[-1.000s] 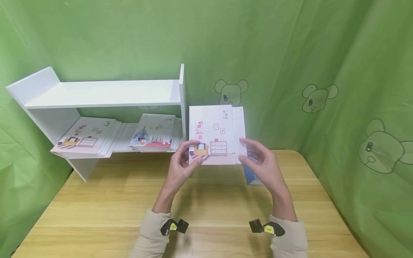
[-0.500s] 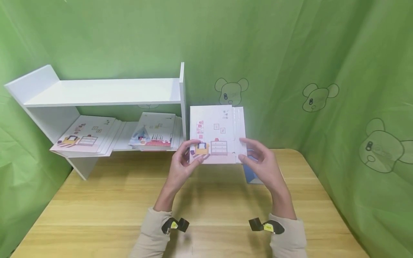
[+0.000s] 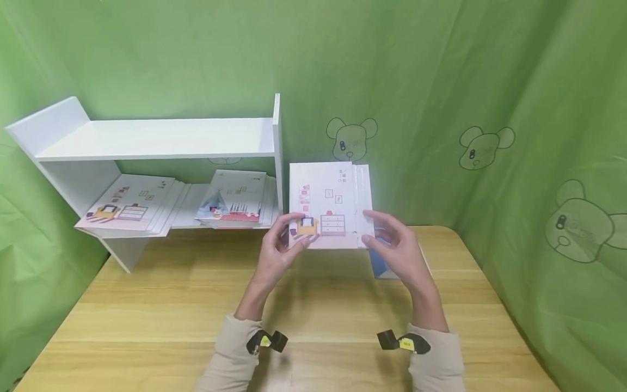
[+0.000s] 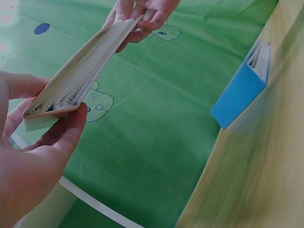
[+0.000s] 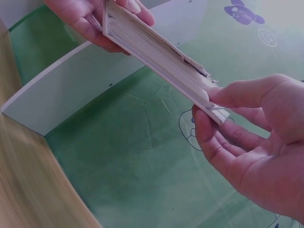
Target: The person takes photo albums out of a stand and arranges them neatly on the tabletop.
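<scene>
Book (image 3: 328, 190) held above table (image 3: 323, 321)
Left hand (image 3: 275, 246) pinches one end, right hand (image 3: 403, 247) the other, beside a white shelf (image 3: 161, 139).

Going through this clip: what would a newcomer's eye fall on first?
Probably the illustrated white book that the left hand and right hand hold up mid-picture in the head view. Next, the white shelf unit to its left, with more illustrated books on its lower level, against a green curtain. The left wrist view adds a bright blue book on the wooden table.
</scene>
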The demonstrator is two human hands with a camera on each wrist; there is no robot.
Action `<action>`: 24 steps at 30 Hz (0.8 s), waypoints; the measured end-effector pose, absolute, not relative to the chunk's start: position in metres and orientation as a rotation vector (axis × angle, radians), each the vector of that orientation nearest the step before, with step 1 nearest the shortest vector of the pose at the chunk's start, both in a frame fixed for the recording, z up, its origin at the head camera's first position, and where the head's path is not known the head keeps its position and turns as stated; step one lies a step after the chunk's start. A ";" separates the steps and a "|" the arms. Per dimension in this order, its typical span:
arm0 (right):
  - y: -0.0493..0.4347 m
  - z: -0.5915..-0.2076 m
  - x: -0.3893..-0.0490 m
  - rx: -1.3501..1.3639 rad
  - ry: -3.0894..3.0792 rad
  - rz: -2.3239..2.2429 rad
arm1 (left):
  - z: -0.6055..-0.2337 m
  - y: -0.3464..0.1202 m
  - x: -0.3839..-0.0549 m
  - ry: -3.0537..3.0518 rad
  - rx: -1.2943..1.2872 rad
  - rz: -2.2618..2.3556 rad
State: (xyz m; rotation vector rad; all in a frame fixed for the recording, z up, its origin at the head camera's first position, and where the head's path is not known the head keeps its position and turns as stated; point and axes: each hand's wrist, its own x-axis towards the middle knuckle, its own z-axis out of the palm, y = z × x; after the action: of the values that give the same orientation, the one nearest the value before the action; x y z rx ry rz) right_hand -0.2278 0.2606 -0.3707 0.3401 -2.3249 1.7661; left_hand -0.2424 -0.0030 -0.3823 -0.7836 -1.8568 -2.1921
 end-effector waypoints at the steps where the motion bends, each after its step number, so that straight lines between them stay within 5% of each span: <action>1: 0.261 -0.371 -0.228 0.335 -2.328 1.767 | -0.386 -0.003 -0.245 -1.851 -0.784 -2.195; 7: 0.261 -0.373 -0.229 0.302 -2.355 1.757 | -0.407 -0.001 -0.259 -1.827 -0.776 -2.225; 24: 0.264 -0.380 -0.235 0.312 -2.364 1.731 | -0.391 0.001 -0.246 -1.885 -0.737 -2.167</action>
State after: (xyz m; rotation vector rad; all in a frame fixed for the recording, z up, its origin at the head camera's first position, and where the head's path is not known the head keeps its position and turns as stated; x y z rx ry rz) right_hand -0.2349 0.2638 -0.3800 0.3121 -2.3635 1.7312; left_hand -0.2462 0.0007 -0.3914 -0.7368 -1.8853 -2.1675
